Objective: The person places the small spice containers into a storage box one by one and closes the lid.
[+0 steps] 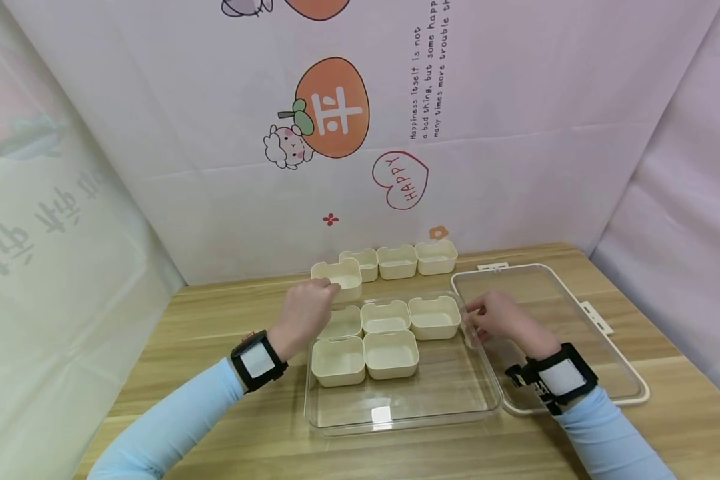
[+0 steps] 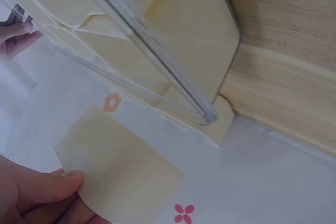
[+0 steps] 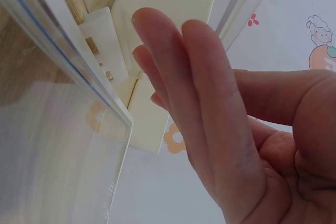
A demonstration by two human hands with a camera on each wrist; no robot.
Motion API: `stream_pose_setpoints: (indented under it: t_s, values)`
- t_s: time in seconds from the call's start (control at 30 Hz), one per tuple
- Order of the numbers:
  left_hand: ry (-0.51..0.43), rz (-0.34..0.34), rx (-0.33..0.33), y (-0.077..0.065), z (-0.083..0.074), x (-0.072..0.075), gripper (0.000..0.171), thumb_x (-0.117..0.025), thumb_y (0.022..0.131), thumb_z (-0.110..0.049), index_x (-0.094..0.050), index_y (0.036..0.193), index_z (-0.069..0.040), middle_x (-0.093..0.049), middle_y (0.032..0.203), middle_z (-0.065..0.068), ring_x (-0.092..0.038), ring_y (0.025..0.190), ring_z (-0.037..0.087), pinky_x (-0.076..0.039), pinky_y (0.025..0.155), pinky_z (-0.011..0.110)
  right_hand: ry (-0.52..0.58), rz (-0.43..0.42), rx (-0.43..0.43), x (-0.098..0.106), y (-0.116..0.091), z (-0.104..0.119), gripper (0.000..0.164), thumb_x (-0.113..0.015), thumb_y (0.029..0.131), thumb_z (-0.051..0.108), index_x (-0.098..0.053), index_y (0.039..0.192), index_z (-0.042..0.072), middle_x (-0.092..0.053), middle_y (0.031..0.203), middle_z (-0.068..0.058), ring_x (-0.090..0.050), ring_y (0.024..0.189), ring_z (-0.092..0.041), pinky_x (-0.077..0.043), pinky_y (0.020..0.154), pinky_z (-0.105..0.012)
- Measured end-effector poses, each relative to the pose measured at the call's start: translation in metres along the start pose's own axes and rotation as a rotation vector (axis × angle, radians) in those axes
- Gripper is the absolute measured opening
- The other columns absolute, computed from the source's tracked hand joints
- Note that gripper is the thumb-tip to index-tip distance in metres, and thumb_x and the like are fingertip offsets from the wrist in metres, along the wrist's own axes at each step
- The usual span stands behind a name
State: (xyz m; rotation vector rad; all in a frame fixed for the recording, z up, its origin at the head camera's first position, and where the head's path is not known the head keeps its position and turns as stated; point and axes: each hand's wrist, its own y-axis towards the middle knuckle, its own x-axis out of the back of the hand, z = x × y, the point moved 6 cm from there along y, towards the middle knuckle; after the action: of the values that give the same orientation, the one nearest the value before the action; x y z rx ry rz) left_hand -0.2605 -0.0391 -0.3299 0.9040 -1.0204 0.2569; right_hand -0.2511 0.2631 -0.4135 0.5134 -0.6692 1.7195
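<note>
My left hand (image 1: pixel 308 312) pinches a small cream bin (image 1: pixel 349 285) by its near side, thumb on the wall, raised behind the left back corner of a clear plastic box (image 1: pixel 408 428). Inside that box several matching cream bins stand in two rows; a back-row bin (image 1: pixel 435 319) is against the right side, and a front-row bin (image 1: pixel 391 355) sits near the middle. At the box's right wall is my right hand (image 1: pixel 499 316). In the right wrist view its fingers (image 3: pixel 218 93) are extended beside the clear wall, with nothing gripped.
Three more cream bins (image 1: pixel 398 262) line the table's back edge by the printed cloth (image 1: pixel 504 173). A clear lid (image 1: pixel 540 293) with a white rim and latches lies right of the box, under my right forearm. Wooden tabletop (image 1: pixel 216 373) shows left of the box.
</note>
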Motion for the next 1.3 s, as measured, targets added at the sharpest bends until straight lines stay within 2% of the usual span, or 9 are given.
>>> stream_pose_setpoints:
  t_s: [0.2,0.3,0.47,0.63,0.8,1.0,1.3]
  values:
    - [-0.024,-0.018,-0.020,-0.001,-0.009,0.006,0.036,-0.051,0.064,0.016,-0.071,0.080,-0.009,-0.061,0.064,0.001,-0.041,0.046,0.008,-0.027,0.038,0.019,-0.004,0.000,0.005,-0.001,-0.001,0.000,0.033,-0.056,0.090,0.001,-0.056,0.117,-0.018,-0.069,0.079,-0.017,-0.069,0.061,-0.023,-0.057,0.056,-0.031]
    - [-0.022,-0.012,-0.028,-0.001,-0.013,0.007,0.037,-0.052,0.062,0.016,-0.071,0.080,-0.010,-0.061,0.064,0.001,-0.040,0.046,0.008,-0.026,0.038,0.017,-0.023,-0.002,0.002,0.000,0.000,0.001,0.034,-0.056,0.090,0.002,-0.056,0.117,-0.018,-0.069,0.079,-0.017,-0.069,0.061,-0.022,-0.057,0.056,-0.030]
    - [-0.014,-0.018,-0.046,-0.001,-0.021,0.010,0.034,-0.054,0.065,0.015,-0.072,0.080,-0.011,-0.062,0.064,0.000,-0.043,0.046,0.007,-0.027,0.038,0.017,-0.029,-0.002,-0.006,0.000,0.002,0.000,0.035,-0.056,0.090,0.003,-0.055,0.118,-0.018,-0.069,0.080,-0.017,-0.069,0.061,-0.021,-0.057,0.056,-0.030]
    - [-0.020,-0.017,-0.061,0.000,-0.029,0.015,0.032,-0.054,0.066,0.015,-0.069,0.076,-0.011,-0.057,0.060,-0.001,-0.041,0.045,0.007,-0.027,0.038,0.018,-0.032,0.003,0.000,0.000,0.000,0.001,0.035,-0.055,0.090,0.002,-0.054,0.118,-0.018,-0.069,0.082,-0.019,-0.069,0.061,-0.021,-0.057,0.056,-0.030]
    - [-0.024,0.013,-0.073,0.001,-0.036,0.016,0.030,-0.056,0.068,0.014,-0.070,0.076,-0.011,-0.057,0.060,-0.002,-0.040,0.046,0.006,-0.025,0.038,0.017,-0.035,-0.002,0.015,0.000,-0.002,0.004,0.034,-0.055,0.090,0.002,-0.054,0.118,-0.018,-0.068,0.081,-0.019,-0.069,0.061,-0.022,-0.056,0.056,-0.030]
    - [-0.015,0.005,-0.102,0.003,-0.045,0.015,0.024,-0.058,0.071,0.008,-0.068,0.073,-0.013,-0.054,0.058,-0.004,-0.038,0.046,0.005,-0.023,0.038,0.016,-0.041,-0.010,0.027,0.001,-0.002,0.004,0.034,-0.056,0.090,0.002,-0.055,0.117,-0.018,-0.069,0.080,-0.018,-0.069,0.060,-0.022,-0.056,0.055,-0.030]
    - [-0.026,0.021,-0.132,0.006,-0.060,0.016,0.025,-0.057,0.068,0.008,-0.066,0.072,-0.014,-0.056,0.061,-0.004,-0.050,0.049,0.007,-0.030,0.038,0.019,-0.034,-0.002,0.014,0.000,-0.002,0.003,0.033,-0.056,0.090,0.002,-0.055,0.117,-0.018,-0.069,0.080,-0.018,-0.069,0.060,-0.022,-0.056,0.056,-0.030]
